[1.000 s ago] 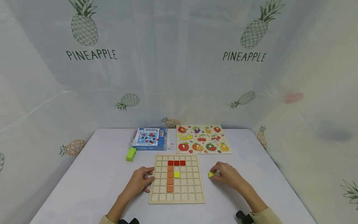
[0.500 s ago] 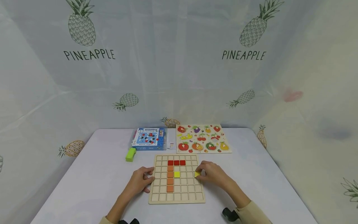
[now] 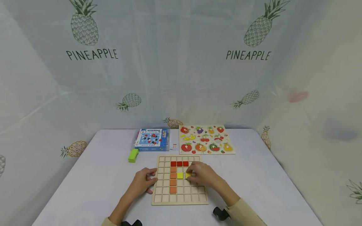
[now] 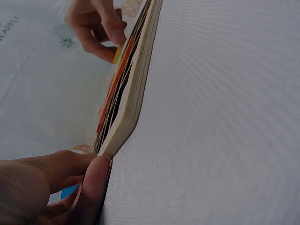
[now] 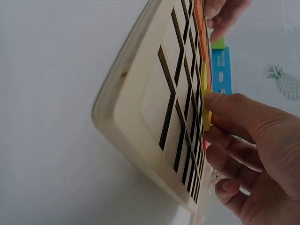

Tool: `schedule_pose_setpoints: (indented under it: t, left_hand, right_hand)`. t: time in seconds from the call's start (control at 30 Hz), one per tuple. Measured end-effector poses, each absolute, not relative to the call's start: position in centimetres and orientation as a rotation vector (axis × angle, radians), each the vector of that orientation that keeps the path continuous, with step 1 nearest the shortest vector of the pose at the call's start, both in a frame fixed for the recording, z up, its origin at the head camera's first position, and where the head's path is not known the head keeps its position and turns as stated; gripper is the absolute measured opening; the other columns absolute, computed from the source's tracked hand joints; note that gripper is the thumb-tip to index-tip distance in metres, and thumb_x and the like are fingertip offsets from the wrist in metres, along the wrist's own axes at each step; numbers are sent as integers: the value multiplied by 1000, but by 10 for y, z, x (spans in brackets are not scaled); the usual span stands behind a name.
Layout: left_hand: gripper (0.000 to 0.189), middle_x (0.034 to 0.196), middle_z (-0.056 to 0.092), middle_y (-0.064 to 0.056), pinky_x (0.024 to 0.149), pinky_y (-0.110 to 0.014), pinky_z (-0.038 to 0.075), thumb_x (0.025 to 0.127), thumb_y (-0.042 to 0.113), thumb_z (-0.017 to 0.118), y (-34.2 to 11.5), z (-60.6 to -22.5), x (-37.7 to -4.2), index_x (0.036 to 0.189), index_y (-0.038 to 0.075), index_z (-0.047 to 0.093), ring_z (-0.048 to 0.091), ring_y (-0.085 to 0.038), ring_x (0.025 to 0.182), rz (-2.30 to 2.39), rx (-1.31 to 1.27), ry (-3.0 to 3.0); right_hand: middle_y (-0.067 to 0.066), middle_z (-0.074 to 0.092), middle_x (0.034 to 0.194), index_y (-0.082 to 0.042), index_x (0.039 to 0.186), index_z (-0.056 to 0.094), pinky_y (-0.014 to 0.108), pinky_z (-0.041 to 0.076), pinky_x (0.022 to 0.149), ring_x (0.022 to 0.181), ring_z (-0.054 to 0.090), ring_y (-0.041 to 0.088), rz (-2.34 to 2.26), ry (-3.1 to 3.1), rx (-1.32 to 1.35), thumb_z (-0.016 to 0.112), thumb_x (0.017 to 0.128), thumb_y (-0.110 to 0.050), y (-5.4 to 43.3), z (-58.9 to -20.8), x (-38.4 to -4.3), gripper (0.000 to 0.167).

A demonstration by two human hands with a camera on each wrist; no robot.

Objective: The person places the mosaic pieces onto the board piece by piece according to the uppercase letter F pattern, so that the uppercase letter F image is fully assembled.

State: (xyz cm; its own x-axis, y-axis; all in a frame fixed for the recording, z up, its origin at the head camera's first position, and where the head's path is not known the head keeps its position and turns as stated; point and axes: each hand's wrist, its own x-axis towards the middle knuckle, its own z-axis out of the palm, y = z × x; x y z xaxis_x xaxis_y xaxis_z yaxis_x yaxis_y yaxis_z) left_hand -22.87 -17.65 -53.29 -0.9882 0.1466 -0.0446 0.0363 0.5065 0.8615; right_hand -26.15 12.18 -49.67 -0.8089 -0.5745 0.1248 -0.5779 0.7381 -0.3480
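Observation:
A wooden grid board (image 3: 180,202) lies on the table with square tiles in some cells. Red tiles (image 3: 179,164) form a short row, orange tiles (image 3: 173,182) a column below its left end, and one yellow tile (image 3: 180,175) sits right of that column. My left hand (image 3: 142,181) holds the board's left edge, thumb and index fingertips at the rim in the left wrist view. Between thumb and fingers my right hand (image 3: 202,173) pinches another yellow tile (image 5: 207,112), close over the grid and a little right of the seated yellow one. Its other fingers are curled loosely.
Behind the board lie a blue box (image 3: 151,140) and a fruit puzzle board (image 3: 206,140). A green block (image 3: 133,155) stands near the box's front left corner. A pineapple-printed curtain (image 3: 181,78) hangs around the white table (image 3: 93,188).
My right hand has moved left with the yellow tile, from the table right of the board to over the grid. The left hand stays at the board's left edge.

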Motion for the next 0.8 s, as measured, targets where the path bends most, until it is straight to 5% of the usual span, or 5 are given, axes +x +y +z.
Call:
schedule_pose_setpoints:
  t: [0.8]
  left_hand:
    - [51, 101, 57, -9, 43, -29, 58, 86, 6, 73, -175, -533, -228, 134, 0, 58, 60, -14, 62, 1517, 164, 2613]
  right_hand:
    - [-6, 68, 94, -17, 98, 76, 15, 50, 66, 78, 50, 3, 557, -2906, 1000, 80, 82, -31, 117, -502, -265, 22]
